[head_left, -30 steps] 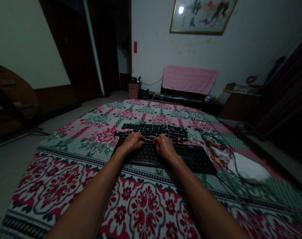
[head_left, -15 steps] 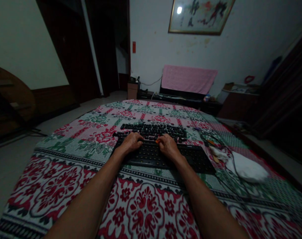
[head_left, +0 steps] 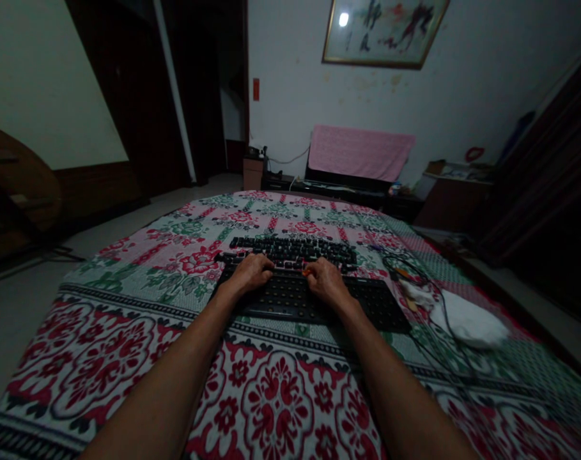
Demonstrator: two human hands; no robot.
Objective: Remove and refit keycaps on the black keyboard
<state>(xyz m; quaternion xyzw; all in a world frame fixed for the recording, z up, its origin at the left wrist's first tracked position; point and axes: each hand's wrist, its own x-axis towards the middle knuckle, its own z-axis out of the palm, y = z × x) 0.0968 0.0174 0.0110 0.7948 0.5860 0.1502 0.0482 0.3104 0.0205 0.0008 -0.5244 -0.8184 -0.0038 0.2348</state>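
A black keyboard [head_left: 285, 297] with its keycaps off lies in front of me, rows of bare round key posts showing. My left hand [head_left: 252, 271] is closed over its far left edge, fingers curled down and thumb to the right; the fingertips are partly hidden. At the middle of the far edge my right hand [head_left: 325, 280] pinches a small orange object [head_left: 307, 271], perhaps a tool, whose kind is too small to make out. Just beyond both hands, many loose black keycaps [head_left: 294, 246] are laid out in rows on the patterned cloth.
The flowered cloth [head_left: 275, 396] covers the wide surface under everything. To the right lie a crumpled white bag [head_left: 467, 319] and tangled dark cables [head_left: 417, 271]. A pink towel [head_left: 362, 153] hangs over something against the far wall, below a framed picture [head_left: 386, 32].
The view has shifted slightly, so the scene sits a little further left. Both hands stay at the keyboard's far edge; the right one still pinches the orange object.
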